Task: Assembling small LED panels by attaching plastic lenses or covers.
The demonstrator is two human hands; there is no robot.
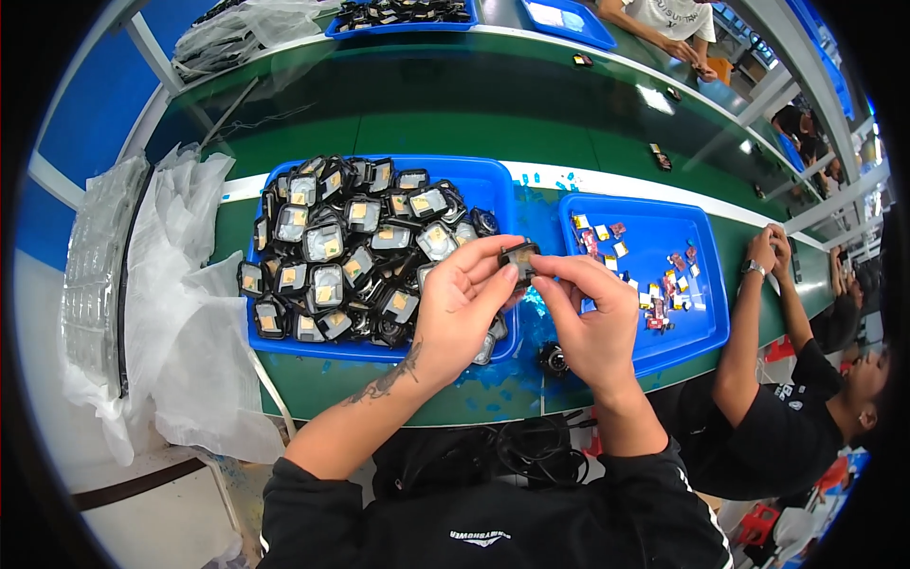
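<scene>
My left hand (pixel 462 308) holds up a small black casing (pixel 518 254) between thumb and fingers, over the gap between two blue trays. My right hand (pixel 595 308) is closed in a pinch at the casing's right edge; whether a tiny part sits between those fingertips is hidden. To the left, a blue tray (pixel 502 180) bears a heap of similar black casings (pixel 324 245), with pale windows and tan patches. At the right, a shallower blue tray (pixel 706 284) has small yellow-and-white and red pieces (pixel 664 294) scattered in it. A round black part (pixel 553 357) lies below my right hand.
Blue film scraps (pixel 536 318) litter the green bench (pixel 398 406) between the trays. White foam sheeting (pixel 185 313) hangs at the left edge. Beyond a white rail runs a green belt (pixel 455 123) with casings on it. A co-worker's arms (pixel 749 303) are close at right; another person sits opposite.
</scene>
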